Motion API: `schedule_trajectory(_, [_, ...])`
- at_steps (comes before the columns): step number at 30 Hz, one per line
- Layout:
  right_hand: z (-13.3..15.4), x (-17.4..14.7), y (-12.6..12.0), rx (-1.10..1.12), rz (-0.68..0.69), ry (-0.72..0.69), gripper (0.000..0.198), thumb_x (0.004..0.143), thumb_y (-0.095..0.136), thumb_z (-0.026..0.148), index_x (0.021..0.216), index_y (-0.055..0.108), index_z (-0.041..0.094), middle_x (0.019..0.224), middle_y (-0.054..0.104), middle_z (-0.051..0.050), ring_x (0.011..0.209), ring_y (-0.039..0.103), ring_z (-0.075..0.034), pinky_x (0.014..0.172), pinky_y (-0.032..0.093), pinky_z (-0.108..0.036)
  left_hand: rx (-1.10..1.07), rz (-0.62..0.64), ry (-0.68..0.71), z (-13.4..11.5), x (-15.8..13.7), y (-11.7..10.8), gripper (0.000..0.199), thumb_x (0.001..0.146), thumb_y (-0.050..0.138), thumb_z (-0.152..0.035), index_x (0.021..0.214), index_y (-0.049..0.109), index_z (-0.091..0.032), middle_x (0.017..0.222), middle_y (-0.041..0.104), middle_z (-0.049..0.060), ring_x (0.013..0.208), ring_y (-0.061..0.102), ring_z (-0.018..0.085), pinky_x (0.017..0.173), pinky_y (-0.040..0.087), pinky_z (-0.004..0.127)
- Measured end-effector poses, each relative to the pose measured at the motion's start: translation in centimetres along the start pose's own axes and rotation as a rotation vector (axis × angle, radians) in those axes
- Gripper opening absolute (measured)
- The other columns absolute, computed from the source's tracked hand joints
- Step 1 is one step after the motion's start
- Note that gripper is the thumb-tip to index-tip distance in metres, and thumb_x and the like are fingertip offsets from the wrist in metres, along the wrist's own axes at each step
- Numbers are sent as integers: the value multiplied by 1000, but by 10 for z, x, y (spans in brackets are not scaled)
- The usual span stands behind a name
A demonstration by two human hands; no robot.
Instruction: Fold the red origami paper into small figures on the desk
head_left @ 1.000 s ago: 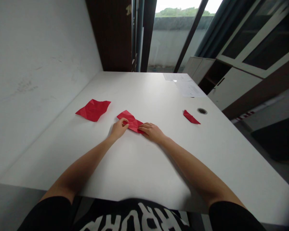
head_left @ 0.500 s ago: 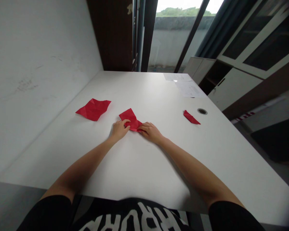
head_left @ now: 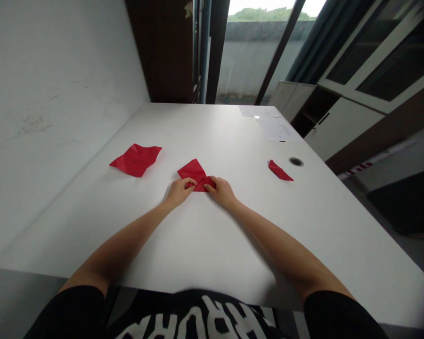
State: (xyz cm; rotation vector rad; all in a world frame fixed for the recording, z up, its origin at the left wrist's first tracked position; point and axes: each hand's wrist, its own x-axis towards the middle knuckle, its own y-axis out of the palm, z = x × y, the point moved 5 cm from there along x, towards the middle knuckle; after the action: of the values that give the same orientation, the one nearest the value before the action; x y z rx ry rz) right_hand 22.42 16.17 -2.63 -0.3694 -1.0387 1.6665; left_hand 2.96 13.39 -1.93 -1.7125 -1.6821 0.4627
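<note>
A partly folded sheet of red paper [head_left: 193, 170] lies on the white table in front of me, one squarish flap pointing away and a straight folded edge towards me. My left hand [head_left: 179, 190] pinches its left corner between thumb and fingers. At the right corner, my right hand [head_left: 222, 190] grips the paper, its thumb on the near side and fingers curled over the far side. Parts of both corners are hidden under the fingers.
To the left lies a creased, opened red sheet [head_left: 136, 160]. A narrow folded red paper piece [head_left: 280, 171] rests on the right, near a round cable hole [head_left: 296, 162]. White printed sheets [head_left: 273, 125] lie at the table's far right corner. A wall [head_left: 56, 117] borders the left side.
My right hand has shifted from lying flat over the near right edge to gripping the right corner. The paper has turned slightly and its near edge looks straighter.
</note>
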Motion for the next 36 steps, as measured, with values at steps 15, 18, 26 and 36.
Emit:
schedule_trajectory(15, [-13,4,-11,510,-111,134,40,88,59,56,69,51,22,60,46,4,58,40,-13,55,30,-26,-344,-149,42,-1,0,-3,39,90,61,-25,129,58,-25,124,67,8,112,66,20,98,53,37])
schedule_trajectory(18, [-11,4,-12,612,-154,168,40,86,61,58,71,52,22,61,45,4,58,39,-13,54,30,-26,-494,-173,5,1,1,-1,74,92,63,-32,156,25,-29,121,67,10,102,71,19,89,57,35])
schedule_trajectory(26, [0,1,-5,725,-72,117,39,85,64,58,77,57,21,68,55,3,63,48,-13,59,39,-27,-818,-104,-64,1,4,9,41,85,71,-45,113,67,-15,108,74,10,98,70,23,90,54,37])
schedule_trajectory(36, [28,-9,-57,335,-437,-288,68,88,70,38,148,41,29,134,53,-13,121,56,-28,96,53,-48,117,-462,324,-24,-6,-47,13,94,61,-28,85,64,-19,83,58,3,76,53,16,70,43,29])
